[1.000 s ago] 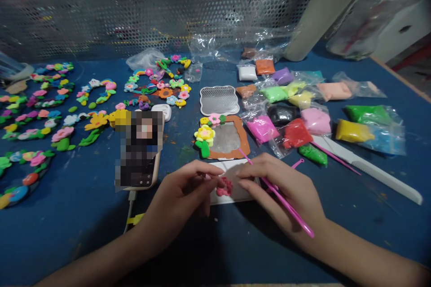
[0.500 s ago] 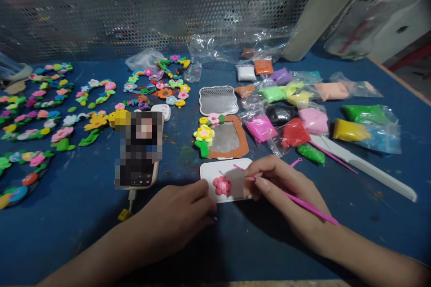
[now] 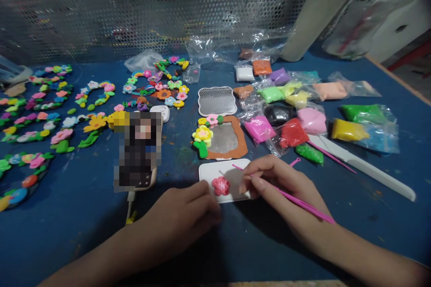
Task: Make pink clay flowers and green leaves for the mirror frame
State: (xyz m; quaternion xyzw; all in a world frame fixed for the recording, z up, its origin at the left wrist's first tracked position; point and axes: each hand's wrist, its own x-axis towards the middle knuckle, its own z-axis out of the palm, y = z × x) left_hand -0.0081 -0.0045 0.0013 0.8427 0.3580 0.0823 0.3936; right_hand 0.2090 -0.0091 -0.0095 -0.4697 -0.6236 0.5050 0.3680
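A pink-red clay flower (image 3: 221, 185) with a paler, dotted middle lies on a small white board (image 3: 207, 171). My right hand (image 3: 279, 188) pinches a thin pink clay modelling tool (image 3: 305, 205), whose tip hovers over the board to the upper right of the flower. Curled at the board's lower left edge, my left hand (image 3: 190, 213) has its fingers drawn together beside the flower. Its fingertips are hidden, so whatever they may hold does not show. Just behind the board stands a mirror frame (image 3: 241, 141) of brown clay with yellow and pink flowers on its left side.
Bags of coloured clay (image 3: 259, 129) crowd the right. A white comb (image 3: 380, 175) lies there beside another pink tool (image 3: 336, 159). A phone (image 3: 144, 161) with a cable is left of the board. Flowered clay frames (image 3: 37, 159) cover the far left. A silvery mirror (image 3: 217, 101) sits behind.
The fingers of my left hand have shifted slightly right along the board's lower edge. My right hand keeps nearly the same pose with the tool. The whole view has shifted a little.
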